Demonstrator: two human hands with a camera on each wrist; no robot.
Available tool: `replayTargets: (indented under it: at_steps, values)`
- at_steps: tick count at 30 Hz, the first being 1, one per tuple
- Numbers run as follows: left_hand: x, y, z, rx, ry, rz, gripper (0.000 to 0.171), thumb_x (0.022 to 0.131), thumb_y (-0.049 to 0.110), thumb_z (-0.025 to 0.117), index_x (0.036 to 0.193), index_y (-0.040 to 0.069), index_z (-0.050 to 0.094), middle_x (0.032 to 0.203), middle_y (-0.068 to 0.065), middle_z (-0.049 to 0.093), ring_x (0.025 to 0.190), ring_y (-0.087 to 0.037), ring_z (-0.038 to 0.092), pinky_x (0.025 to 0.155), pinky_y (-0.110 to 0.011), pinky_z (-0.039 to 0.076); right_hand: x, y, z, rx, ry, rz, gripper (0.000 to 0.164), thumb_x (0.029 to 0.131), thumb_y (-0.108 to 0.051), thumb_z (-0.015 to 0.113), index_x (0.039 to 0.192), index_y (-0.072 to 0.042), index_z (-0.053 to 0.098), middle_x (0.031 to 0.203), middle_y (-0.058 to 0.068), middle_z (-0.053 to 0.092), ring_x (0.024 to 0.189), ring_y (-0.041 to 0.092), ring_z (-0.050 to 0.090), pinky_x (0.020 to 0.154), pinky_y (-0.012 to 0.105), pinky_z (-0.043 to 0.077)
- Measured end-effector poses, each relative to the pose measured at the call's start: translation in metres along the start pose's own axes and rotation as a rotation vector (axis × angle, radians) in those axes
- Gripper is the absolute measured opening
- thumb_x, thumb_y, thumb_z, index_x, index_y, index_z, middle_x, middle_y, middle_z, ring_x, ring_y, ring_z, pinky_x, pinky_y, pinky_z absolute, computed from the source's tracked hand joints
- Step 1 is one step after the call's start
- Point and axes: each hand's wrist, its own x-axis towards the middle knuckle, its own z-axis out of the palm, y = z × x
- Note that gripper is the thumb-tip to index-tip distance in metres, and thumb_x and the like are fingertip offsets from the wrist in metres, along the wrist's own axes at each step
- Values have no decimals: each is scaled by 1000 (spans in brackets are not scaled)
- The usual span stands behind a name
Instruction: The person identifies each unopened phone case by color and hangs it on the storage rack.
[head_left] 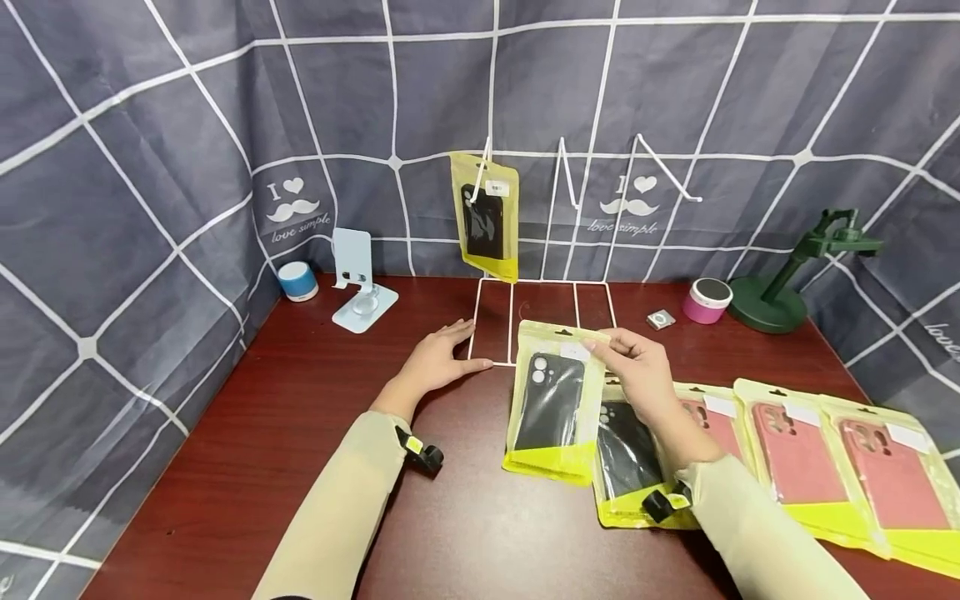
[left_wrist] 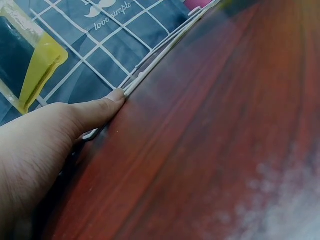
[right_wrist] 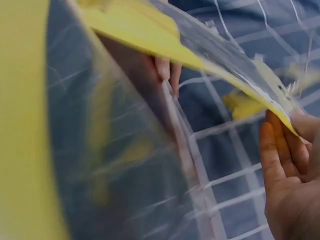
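Note:
My right hand (head_left: 637, 367) pinches the top right corner of a clear and yellow packet with a black phone case (head_left: 551, 408) inside. In the right wrist view, the fingers (right_wrist: 282, 155) hold the packet's edge. My left hand (head_left: 435, 362) lies with straight fingers at the left side of the white wire rack (head_left: 491, 364). Its thumb (left_wrist: 97, 112) touches the rack's base wire in the left wrist view. Another packet with a black phone case (head_left: 491, 229) hangs on the rack's left hook, above the two hands.
Another black case packet (head_left: 630, 450) and several packets with pink cases (head_left: 798, 454) lie along the right side. Behind stand a blue speaker (head_left: 297, 282), a phone stand (head_left: 363, 300), a small square player (head_left: 661, 319), a pink speaker (head_left: 707, 302) and a green stand (head_left: 772, 292).

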Motion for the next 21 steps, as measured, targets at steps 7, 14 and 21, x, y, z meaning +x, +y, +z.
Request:
replayTargets:
  at_steps: [7, 14, 21]
  values:
    - [2, -2, 1, 1, 6, 19, 99, 81, 79, 61, 153, 14, 44, 157, -6, 42, 147, -25, 34, 118, -48, 28, 6, -90, 34, -74, -7, -268, 11, 90, -10, 77, 98, -2, 76, 79, 3, 74, 69, 9, 58, 60, 24, 46]
    - [3, -9, 1, -17, 73, 56, 71, 85, 58, 72, 144, 21, 58, 151, -1, 51, 141, -21, 44, 117, -41, 32, 42, -158, 92, -42, 74, -568, 11, 92, -11, 75, 95, 0, 77, 75, 7, 71, 60, 12, 55, 54, 22, 41]
    - [-4, -7, 4, -183, 71, -16, 71, 78, 65, 76, 137, 27, 61, 132, 5, 63, 124, -16, 56, 105, -38, 45, 71, -152, 125, 119, 188, -460, 19, 96, -14, 71, 101, 3, 76, 75, 5, 68, 57, 12, 51, 53, 21, 39]
